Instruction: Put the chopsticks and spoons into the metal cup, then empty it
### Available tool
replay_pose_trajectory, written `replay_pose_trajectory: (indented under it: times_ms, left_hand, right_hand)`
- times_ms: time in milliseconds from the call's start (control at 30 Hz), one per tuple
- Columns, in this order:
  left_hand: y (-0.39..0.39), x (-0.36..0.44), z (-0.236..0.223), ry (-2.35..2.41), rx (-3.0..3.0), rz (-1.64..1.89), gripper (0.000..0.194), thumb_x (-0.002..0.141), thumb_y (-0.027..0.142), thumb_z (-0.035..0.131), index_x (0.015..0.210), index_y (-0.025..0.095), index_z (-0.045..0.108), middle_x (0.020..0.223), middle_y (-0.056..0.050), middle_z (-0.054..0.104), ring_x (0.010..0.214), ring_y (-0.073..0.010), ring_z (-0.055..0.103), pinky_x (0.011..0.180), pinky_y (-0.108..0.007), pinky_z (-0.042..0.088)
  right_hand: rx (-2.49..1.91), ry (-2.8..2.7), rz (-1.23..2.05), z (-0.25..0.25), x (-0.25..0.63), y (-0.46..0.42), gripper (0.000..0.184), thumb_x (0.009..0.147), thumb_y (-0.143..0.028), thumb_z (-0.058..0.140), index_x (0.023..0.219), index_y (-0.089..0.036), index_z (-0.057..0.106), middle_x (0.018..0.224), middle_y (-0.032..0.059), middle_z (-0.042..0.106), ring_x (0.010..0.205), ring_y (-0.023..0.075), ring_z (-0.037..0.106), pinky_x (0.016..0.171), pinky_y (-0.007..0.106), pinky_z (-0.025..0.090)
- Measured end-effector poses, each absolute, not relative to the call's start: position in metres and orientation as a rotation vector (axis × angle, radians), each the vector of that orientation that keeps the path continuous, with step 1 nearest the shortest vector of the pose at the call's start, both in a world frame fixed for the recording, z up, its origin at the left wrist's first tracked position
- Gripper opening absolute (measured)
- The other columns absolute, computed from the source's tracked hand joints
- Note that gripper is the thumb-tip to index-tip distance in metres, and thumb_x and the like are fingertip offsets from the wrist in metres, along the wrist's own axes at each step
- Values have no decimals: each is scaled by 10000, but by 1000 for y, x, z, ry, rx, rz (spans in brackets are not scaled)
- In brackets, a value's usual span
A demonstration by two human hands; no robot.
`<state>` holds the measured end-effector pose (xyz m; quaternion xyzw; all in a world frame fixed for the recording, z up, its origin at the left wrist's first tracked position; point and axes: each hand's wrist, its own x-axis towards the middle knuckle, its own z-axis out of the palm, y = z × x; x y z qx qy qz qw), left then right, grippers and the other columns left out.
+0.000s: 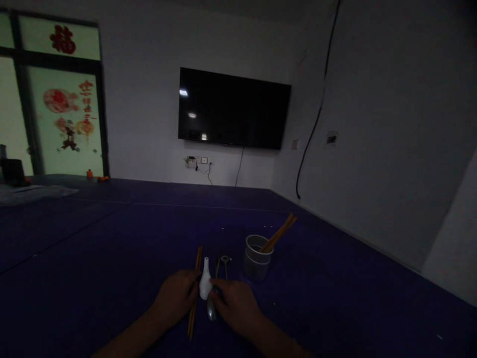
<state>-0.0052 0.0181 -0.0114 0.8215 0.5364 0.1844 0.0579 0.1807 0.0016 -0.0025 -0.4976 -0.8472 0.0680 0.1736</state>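
A white soup spoon point(205, 285) lies between my two hands, its handle pointing away from me. My left hand point(178, 294) is closed at the spoon's left edge, its fingertips partly hidden. From the other side, my right hand point(237, 304) pinches the spoon's bowl with thumb and forefinger. A pair of wooden chopsticks point(191, 318) runs beneath my left fingers. Close to my right thumb is the bowl of a metal spoon point(211, 309). Two metal handles stick out beyond the right hand, one with a ring-shaped end point(225, 259); their lower parts are covered.
Right of my hands stands a metal cup point(257, 258) with wooden chopsticks point(280, 232) leaning in it. The dark purple tabletop point(112, 238) reaches to the wall, with plastic sheeting point(37, 194) at far left. A television point(234, 108) hangs on the wall.
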Motion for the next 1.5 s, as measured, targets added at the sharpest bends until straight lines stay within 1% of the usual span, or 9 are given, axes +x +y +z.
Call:
replay_pose_trajectory:
  times_ms: [167, 433, 600, 900, 1100, 1200, 1333, 1433, 1500]
  left_hand:
    - [17, -5, -10, 1652, 2480, 547, 364, 837, 216, 385, 1158, 236, 554, 1057, -74, 653, 982, -201, 594, 853, -317, 434]
    - [18, -7, -12, 1622, 2498, 577, 359, 848, 249, 385, 1165, 242, 552, 1054, -69, 657, 974, -204, 594, 841, -313, 438]
    - [17, -7, -11, 1655, 2483, 604, 325, 863, 291, 373, 1101, 220, 584, 1035, -79, 663, 956, -208, 604, 819, -310, 443]
    - [14, -4, -4, 1741, 2389, 582, 257, 833, 245, 388, 935, 187, 617, 923, -72, 682, 855, -196, 634, 692, -274, 440]
    - [12, -3, 2, 1894, 2303, 507, 273, 784, 178, 412, 1007, 176, 569, 933, -70, 675, 836, -183, 635, 679, -257, 429]
    - [11, -3, 5, 2009, 2252, 448, 280, 795, 198, 400, 1039, 156, 532, 879, -72, 676, 784, -186, 638, 657, -262, 426]
    - [9, -4, 9, 2061, 2270, 371, 238, 815, 266, 385, 932, 161, 563, 788, -69, 672, 724, -199, 637, 651, -280, 425]
    - [9, -5, 9, 2059, 2306, 362, 255, 825, 310, 378, 842, 174, 593, 800, -73, 677, 746, -202, 636, 673, -286, 426]
    - [10, -5, 7, 2065, 2310, 358, 284, 833, 330, 367, 827, 174, 605, 833, -78, 682, 764, -201, 636, 669, -281, 428]
  right_hand:
    - [-1409, -2405, 173, -7, 181, 4, 400, 871, -332, 430, 1260, -268, 496, 1043, 45, 676, 903, 202, 639, 761, 282, 432]
    - [-1404, -2407, 173, -3, 181, 1, 370, 870, -327, 415, 1207, -256, 550, 1053, 46, 674, 914, 196, 636, 774, 272, 431]
    - [-1402, -2414, 186, -2, 181, 1, 364, 872, -326, 418, 1204, -256, 548, 1044, 43, 678, 902, 192, 639, 757, 265, 431]
    - [-1388, -2414, 178, -1, 182, -1, 357, 877, -328, 416, 1195, -251, 557, 1052, 44, 673, 927, 200, 631, 771, 273, 433]
    - [-1372, -2418, 190, -2, 182, 0, 359, 880, -322, 409, 1201, -249, 551, 1075, 41, 665, 929, 198, 630, 780, 271, 428]
    - [-1373, -2423, 190, -2, 182, 1, 359, 877, -326, 410, 1199, -255, 550, 1061, 42, 670, 919, 201, 633, 767, 273, 429]
    - [-1382, -2427, 194, -1, 182, 1, 359, 873, -331, 419, 1200, -261, 549, 1035, 42, 680, 910, 193, 634, 756, 263, 422]
    - [-1374, -2424, 200, -2, 182, 1, 365, 873, -332, 421, 1210, -260, 542, 1054, 41, 673, 926, 193, 630, 766, 265, 418]
    - [-1377, -2424, 202, -3, 182, 3, 368, 873, -338, 422, 1212, -260, 541, 1054, 43, 673, 922, 194, 630, 765, 266, 418]
